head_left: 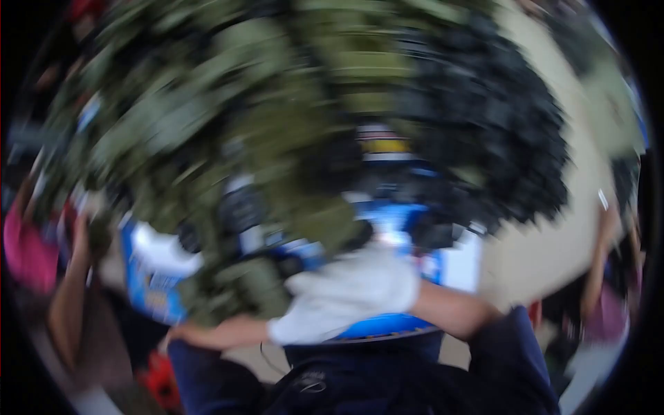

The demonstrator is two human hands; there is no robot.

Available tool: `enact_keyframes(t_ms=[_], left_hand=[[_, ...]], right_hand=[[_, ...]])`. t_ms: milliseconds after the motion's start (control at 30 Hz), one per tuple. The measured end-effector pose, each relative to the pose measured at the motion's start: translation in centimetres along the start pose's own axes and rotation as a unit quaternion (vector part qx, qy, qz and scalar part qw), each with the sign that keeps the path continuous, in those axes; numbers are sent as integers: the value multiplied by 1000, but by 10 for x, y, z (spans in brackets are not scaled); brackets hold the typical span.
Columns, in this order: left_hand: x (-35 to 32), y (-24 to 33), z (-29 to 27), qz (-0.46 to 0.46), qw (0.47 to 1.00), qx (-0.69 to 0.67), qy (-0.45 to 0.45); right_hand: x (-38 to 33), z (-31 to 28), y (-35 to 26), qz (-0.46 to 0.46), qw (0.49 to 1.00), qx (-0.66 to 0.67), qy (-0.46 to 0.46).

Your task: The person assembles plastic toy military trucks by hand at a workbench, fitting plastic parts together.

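White cloth (353,287) hides my right hand (332,304), grip unreadable; my left hand (187,335) seemingly steadies olive fabric pieces (242,277).

The view is heavily motion-blurred; only broad colours register. The heap of fabric pieces (277,104) across the upper left is olive green, mottled with darker patches. The adjoining heap (484,138) at upper right is black. The table surface (546,256) beside it is pale beige. A white cloth (353,290) lies at centre, over a bright blue object (387,325). A blue and white panel (152,277) shows at left. The person's sleeves (512,360) are dark navy. A pink garment (28,252) shows at the far left edge.
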State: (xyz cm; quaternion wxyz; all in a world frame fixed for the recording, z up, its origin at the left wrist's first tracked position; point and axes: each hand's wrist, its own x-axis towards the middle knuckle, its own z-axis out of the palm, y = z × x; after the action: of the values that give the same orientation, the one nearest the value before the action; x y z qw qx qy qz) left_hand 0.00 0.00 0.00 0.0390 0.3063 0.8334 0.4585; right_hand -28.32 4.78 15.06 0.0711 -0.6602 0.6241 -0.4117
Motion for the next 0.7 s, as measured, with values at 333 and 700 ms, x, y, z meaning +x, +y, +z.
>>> enact_keyframes(t_ms=[333, 700], left_hand=[[108, 18, -166, -148, 986, 60, 51], [104, 9, -164, 10, 912, 406, 64]], right_hand=[[19, -8, -12, -17, 999, 12, -33], [13, -9, -12, 5, 1000, -28, -3]])
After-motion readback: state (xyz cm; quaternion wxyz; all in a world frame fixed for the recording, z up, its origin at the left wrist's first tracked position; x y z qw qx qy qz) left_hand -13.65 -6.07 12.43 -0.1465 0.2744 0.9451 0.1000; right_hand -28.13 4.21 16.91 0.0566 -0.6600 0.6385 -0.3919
